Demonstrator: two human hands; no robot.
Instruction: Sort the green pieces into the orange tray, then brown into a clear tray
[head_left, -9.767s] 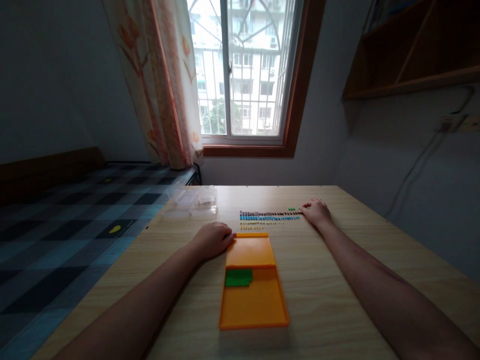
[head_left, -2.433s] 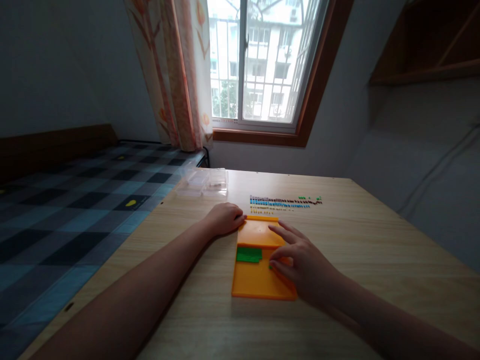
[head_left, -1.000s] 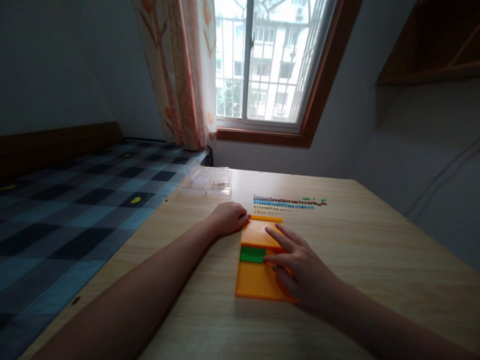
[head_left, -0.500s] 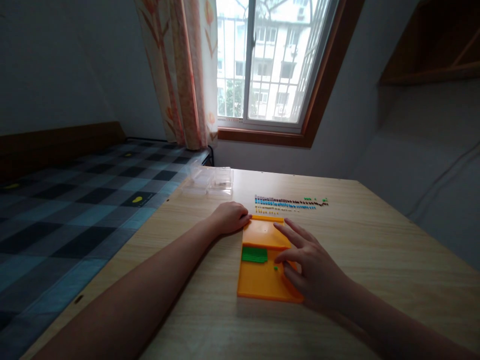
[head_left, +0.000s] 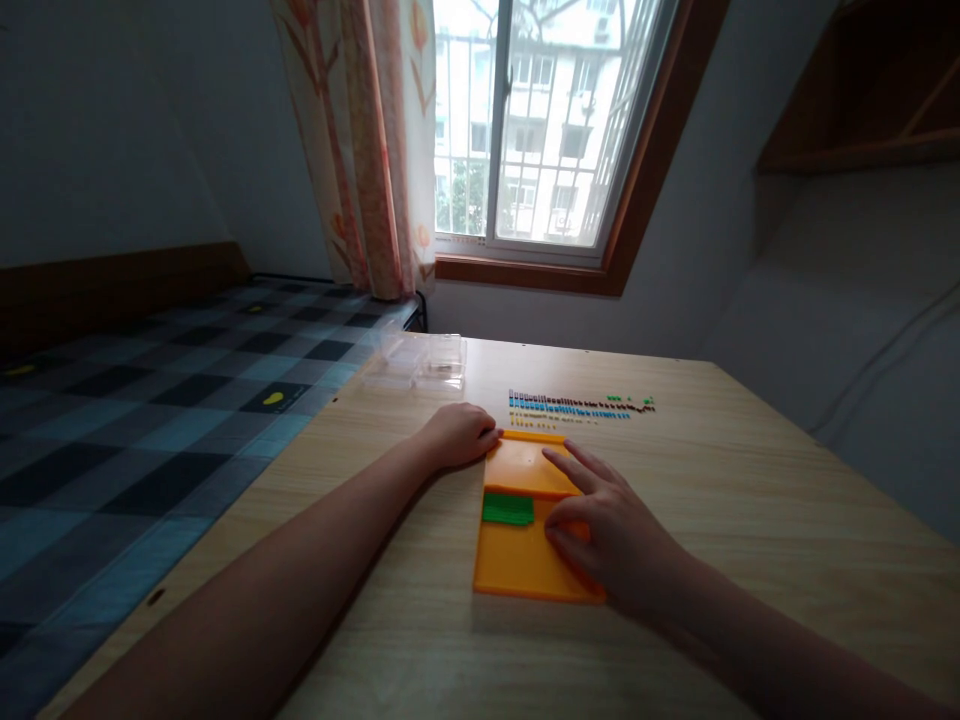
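Observation:
An orange tray (head_left: 517, 565) lies on the wooden table (head_left: 750, 500) in front of me. A green block of small pieces (head_left: 508, 508) sits in the tray's left middle. My left hand (head_left: 457, 435) rests on the table, its curled fingers pressed against the tray's far left corner. My right hand (head_left: 607, 530) lies over the right side of the tray with its fingers apart and the index finger stretched toward the far end. I see nothing in it. Beyond the tray, rows of tiny dark, blue, yellow and green pieces (head_left: 570, 405) are lined up.
A clear plastic box (head_left: 424, 360) stands at the table's far left edge. A bed with a checked cover (head_left: 150, 420) adjoins the table on the left. A window and curtain are behind, and a wooden shelf (head_left: 862, 100) hangs at the upper right.
My right hand came from the far rows of pieces to the tray. In the last half second it shifted slightly left and covered a small green piece lying in the tray. My left hand stayed put.

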